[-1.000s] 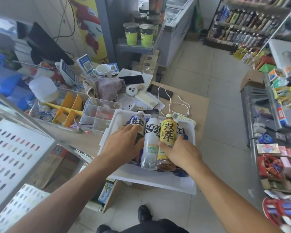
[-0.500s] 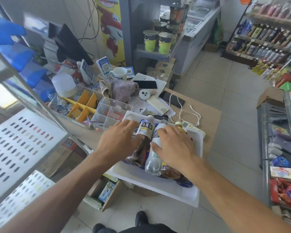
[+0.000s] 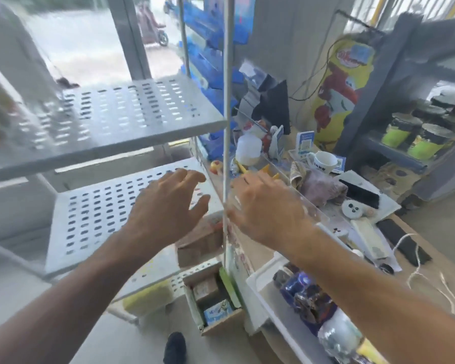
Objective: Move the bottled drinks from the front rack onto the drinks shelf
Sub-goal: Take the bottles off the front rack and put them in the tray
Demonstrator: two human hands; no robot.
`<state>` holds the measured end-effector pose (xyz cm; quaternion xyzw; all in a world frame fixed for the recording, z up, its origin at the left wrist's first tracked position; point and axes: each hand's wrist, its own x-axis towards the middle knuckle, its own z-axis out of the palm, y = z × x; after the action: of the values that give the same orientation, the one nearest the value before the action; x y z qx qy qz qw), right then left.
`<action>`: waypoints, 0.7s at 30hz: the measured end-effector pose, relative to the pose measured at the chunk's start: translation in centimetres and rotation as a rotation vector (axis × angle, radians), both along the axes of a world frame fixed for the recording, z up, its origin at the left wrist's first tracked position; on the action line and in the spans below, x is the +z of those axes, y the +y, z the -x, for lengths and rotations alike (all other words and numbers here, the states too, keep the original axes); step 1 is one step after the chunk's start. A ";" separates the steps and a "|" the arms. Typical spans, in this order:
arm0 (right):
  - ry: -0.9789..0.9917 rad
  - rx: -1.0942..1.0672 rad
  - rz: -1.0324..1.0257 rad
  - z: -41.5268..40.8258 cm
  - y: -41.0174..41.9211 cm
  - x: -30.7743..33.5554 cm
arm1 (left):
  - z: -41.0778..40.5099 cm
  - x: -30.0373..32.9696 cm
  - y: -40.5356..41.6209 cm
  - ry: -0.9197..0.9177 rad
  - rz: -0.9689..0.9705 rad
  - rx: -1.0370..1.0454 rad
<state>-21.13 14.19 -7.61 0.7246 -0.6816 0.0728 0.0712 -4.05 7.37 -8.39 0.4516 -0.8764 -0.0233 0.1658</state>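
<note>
Both the left hand [image 3: 166, 206] and the right hand [image 3: 269, 208] are held empty with fingers spread near the perforated shelf [image 3: 95, 214], either side of its upright post [image 3: 227, 127]. The bottles [image 3: 323, 311] are left lying in the white tray [image 3: 260, 281] on the tabletop [image 3: 436, 274]. Should they be lifted hastily, one could be knocked against the post or rolled off the shelf.

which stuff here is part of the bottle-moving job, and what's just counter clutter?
Job:
- blurred plastic drink bottles lying in the white foam tray
- perforated grey metal shelf, no bottles on it
- left hand and right hand, both empty, fingers spread

Clutter:
- white ceramic mug
- black phone
- crumpled pinkish cloth
- white cable
- open cardboard box on the floor
</note>
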 end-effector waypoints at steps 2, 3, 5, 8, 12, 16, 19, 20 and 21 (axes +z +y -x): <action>0.011 0.070 0.024 -2.1 -2.4 1.6 | -2.7 1.0 -1.2 0.032 0.021 0.065; 0.017 0.094 0.041 -3.3 -3.7 2.3 | -4.0 1.5 -1.8 0.052 0.030 0.087; 0.005 0.139 0.057 -5.7 -6.1 3.6 | -6.6 2.5 -3.0 0.120 0.053 0.113; -0.019 0.210 0.068 -9.3 -10.1 5.5 | -10.4 3.7 -5.2 0.171 0.105 0.173; -0.078 0.270 0.084 -14.2 -15.5 7.3 | -15.4 4.8 -8.1 0.173 0.138 0.297; -0.135 0.327 0.090 -18.7 -20.3 7.8 | -19.4 5.2 -11.1 0.189 0.125 0.415; -0.226 0.335 0.102 -21.4 -24.2 7.5 | -21.3 5.0 -13.3 0.208 0.141 0.424; -0.264 0.322 0.108 -22.1 -25.6 7.3 | -21.6 4.9 -14.1 0.211 0.147 0.421; -0.303 0.305 0.112 -22.7 -27.0 7.1 | -21.9 4.8 -14.8 0.211 0.149 0.421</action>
<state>1.54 -12.77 -0.51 0.7949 -0.5620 0.2287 -0.0037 17.89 -7.48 -3.64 0.6060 -0.7399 0.0295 0.2906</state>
